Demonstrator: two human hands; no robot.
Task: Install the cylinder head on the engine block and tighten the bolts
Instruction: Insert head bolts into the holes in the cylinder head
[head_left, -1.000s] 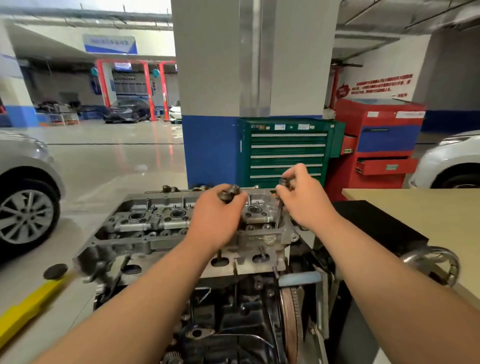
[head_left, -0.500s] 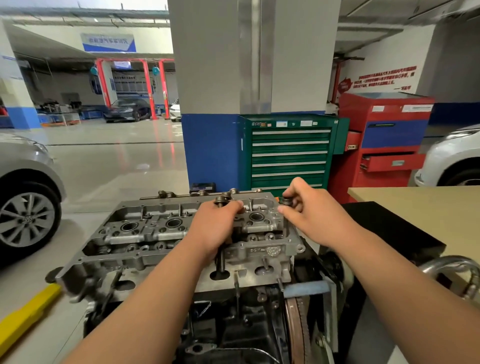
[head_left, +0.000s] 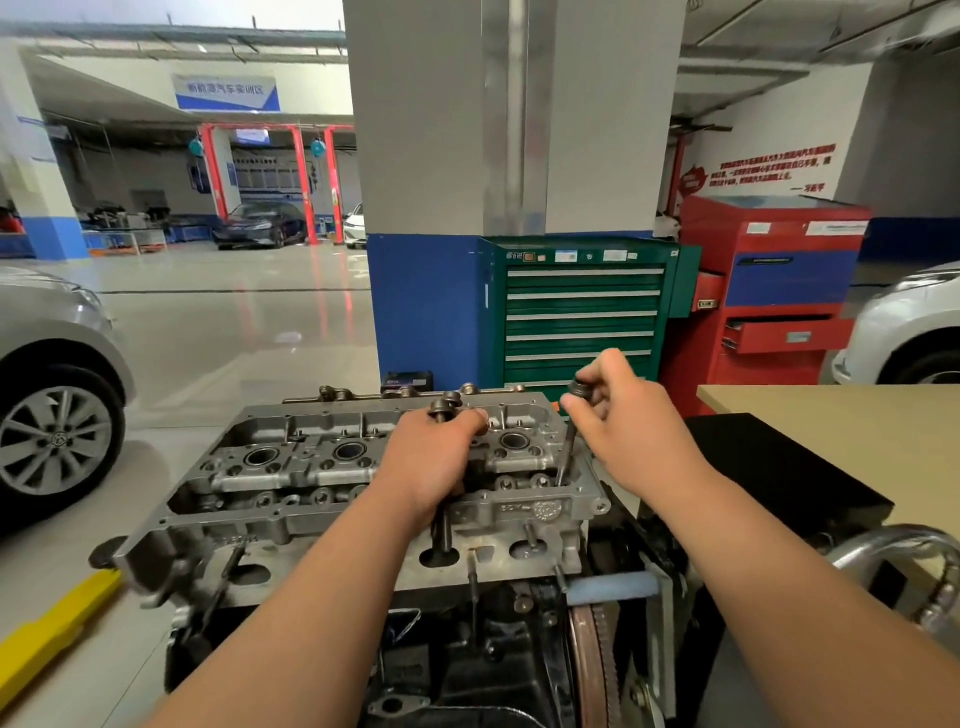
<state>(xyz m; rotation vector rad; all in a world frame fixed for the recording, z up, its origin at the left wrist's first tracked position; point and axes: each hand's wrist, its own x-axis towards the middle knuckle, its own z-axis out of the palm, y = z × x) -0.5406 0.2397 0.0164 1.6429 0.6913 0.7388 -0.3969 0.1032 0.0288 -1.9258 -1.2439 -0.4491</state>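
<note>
Left grip (head_left: 431, 462) and right grip (head_left: 631, 431) round bolts (head_left: 566, 454).

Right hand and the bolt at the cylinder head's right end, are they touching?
Touching. Head view: right hand pinches the bolt by its top, between thumb and fingers.

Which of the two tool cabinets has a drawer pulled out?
The red cabinet, right of the green cabinet: one lower drawer juts forward, while the green one's drawers all sit flush.
</note>
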